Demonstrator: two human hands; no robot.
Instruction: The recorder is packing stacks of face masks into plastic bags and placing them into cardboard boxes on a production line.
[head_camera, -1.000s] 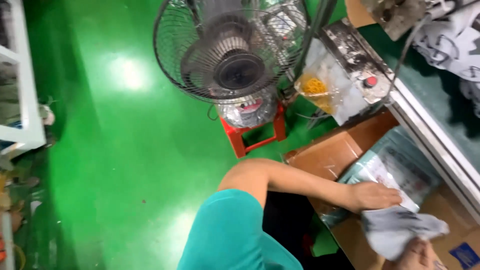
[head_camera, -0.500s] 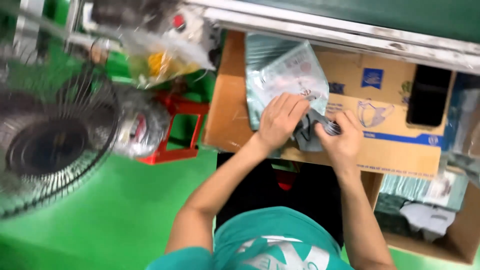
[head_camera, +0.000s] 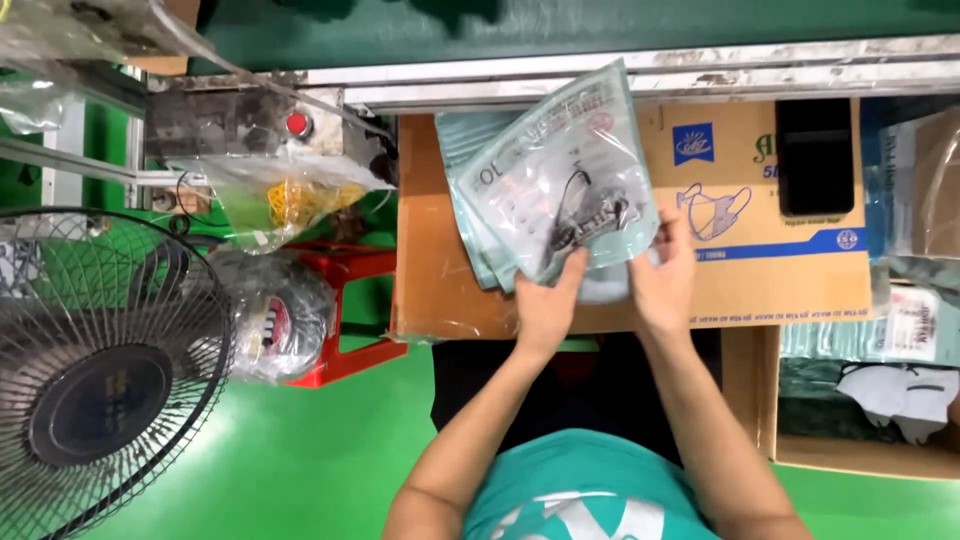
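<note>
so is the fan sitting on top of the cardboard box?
No. The fan stands off to the left over the green floor, apart from the cardboard box, where both hands grip the clear pouch.

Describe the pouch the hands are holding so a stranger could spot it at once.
Find the flat brown cardboard sheet below the metal rail. Over its middle, the left hand and right hand hold up a pale green pouch. Unlike the pouches stacked behind it, it sits frontmost, tilted, with a dark mask showing through its clear window.

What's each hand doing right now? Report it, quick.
Left hand: closed on the clear pouch.
Right hand: gripping the same pouch's lower right edge.
</note>
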